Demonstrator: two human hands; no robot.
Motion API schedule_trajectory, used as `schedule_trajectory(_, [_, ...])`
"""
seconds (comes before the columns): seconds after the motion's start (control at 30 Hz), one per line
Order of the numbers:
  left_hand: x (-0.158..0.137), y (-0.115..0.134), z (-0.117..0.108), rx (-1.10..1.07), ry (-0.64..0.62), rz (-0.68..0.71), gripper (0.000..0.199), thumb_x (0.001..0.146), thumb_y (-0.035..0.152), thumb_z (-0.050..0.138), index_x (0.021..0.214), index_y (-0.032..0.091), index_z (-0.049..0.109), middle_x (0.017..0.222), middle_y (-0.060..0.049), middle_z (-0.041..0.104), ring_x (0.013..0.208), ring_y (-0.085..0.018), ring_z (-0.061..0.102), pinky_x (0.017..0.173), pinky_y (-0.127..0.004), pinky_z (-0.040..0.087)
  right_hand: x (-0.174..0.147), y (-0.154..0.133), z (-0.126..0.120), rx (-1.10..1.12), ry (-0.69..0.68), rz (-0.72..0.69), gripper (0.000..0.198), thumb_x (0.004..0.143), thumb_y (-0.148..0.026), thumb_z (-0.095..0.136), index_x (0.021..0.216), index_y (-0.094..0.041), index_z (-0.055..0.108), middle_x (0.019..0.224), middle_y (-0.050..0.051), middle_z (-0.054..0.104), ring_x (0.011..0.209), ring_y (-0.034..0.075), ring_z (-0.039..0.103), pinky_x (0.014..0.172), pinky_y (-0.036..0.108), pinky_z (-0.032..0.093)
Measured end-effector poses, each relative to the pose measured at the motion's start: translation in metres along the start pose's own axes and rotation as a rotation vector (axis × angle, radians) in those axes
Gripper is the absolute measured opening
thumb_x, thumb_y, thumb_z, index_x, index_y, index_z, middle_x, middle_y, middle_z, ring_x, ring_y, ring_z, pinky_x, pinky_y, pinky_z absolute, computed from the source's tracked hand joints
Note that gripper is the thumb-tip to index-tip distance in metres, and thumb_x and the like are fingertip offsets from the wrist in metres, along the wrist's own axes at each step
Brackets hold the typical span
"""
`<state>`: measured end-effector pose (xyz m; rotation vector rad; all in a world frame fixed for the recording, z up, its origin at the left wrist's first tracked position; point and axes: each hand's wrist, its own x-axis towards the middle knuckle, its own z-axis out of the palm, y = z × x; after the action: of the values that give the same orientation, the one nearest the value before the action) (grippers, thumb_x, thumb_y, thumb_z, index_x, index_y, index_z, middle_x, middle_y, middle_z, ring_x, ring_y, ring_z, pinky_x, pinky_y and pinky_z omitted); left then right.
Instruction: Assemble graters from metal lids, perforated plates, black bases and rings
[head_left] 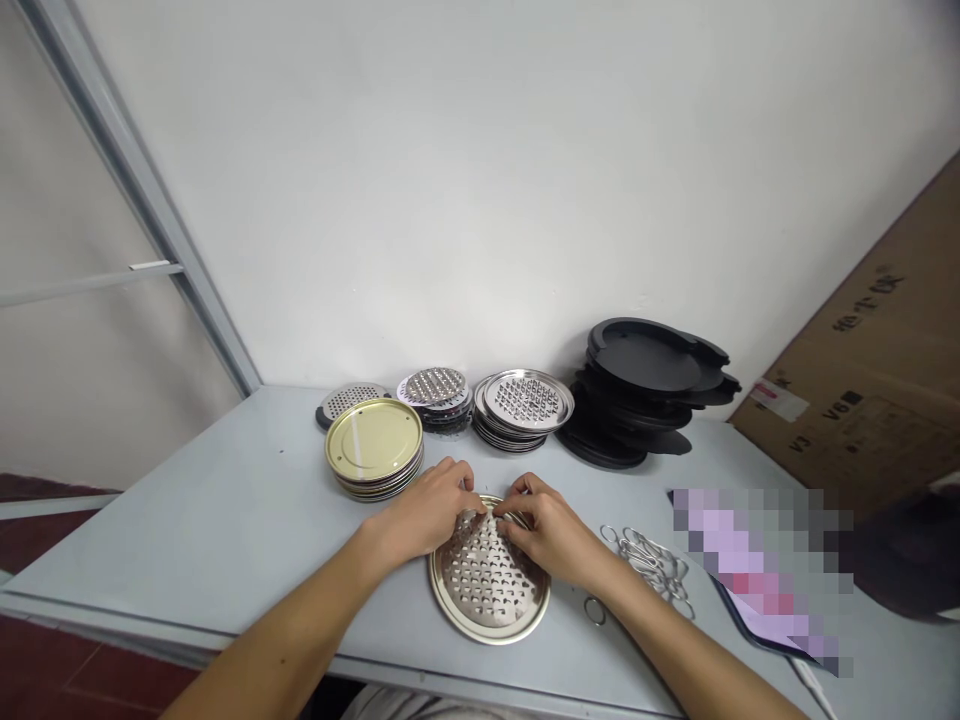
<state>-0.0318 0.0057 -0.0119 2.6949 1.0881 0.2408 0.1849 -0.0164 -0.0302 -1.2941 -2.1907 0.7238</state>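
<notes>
Here, a metal grater (489, 580) is laid on a round lid (493, 635) on the table (225, 540); its far part is touched between the left hand (439, 503) and right hand (551, 525), fingers bent, though whether it is gripped cannot be told.

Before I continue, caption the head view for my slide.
Left hand and right hand touching a round metal grater disc, with stacked black trays behind.

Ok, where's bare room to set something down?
Widest: tabletop left of the gold lid stack. Smaller: between right hand and black plastic holders. Crowded: the wall side, with grater discs; right side, metal rings and phone-like device.
</notes>
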Motion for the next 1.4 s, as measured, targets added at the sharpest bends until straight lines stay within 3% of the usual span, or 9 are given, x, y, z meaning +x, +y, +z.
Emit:
schedule_trajectory(0.33, [0.0,-0.004,0.009,-0.11,0.084,-0.015,0.035,0.087,0.008,0.043,0.1,0.027,0.07,0.102,-0.005,0.055,0.097,-0.018,0.053,0.088,-0.03,0.044,-0.001,0.002,0.001,0.01,0.02,-0.003,0.021,0.083,-0.018,0.06,0.096,-0.024,0.074,0.095,0.005,0.055,0.087,0.018,0.058,0.081,0.03,0.045])
schedule_trajectory(0.6, [0.0,-0.003,0.01,-0.153,0.147,-0.023,0.032,0.089,0.01,0.042,0.102,0.024,0.068,0.098,-0.004,0.056,0.089,-0.015,0.057,0.084,-0.026,0.046,-0.001,0.004,0.003,0.019,0.035,0.024,0.018,0.082,-0.018,0.059,0.092,-0.024,0.073,0.097,0.004,0.054,0.072,0.014,0.057,0.073,0.029,0.046])
schedule_trajectory(0.8, [0.001,-0.002,0.011,-0.17,0.17,-0.02,0.032,0.09,0.011,0.042,0.102,0.025,0.068,0.096,-0.003,0.057,0.088,-0.015,0.057,0.082,-0.025,0.046,0.0,0.005,0.002,0.004,0.09,0.014,0.018,0.082,-0.017,0.059,0.089,-0.024,0.074,0.096,0.004,0.055,0.089,0.018,0.058,0.083,0.031,0.045])
schedule_trajectory(1.4, [0.003,-0.001,0.016,-0.227,0.23,-0.09,0.025,0.084,0.007,0.046,0.094,0.02,0.065,0.093,-0.003,0.06,0.088,-0.016,0.058,0.083,-0.027,0.045,0.0,0.003,0.002,0.031,0.09,0.032,0.016,0.081,-0.017,0.06,0.075,-0.022,0.074,0.093,0.005,0.058,0.085,0.018,0.059,0.079,0.03,0.046])
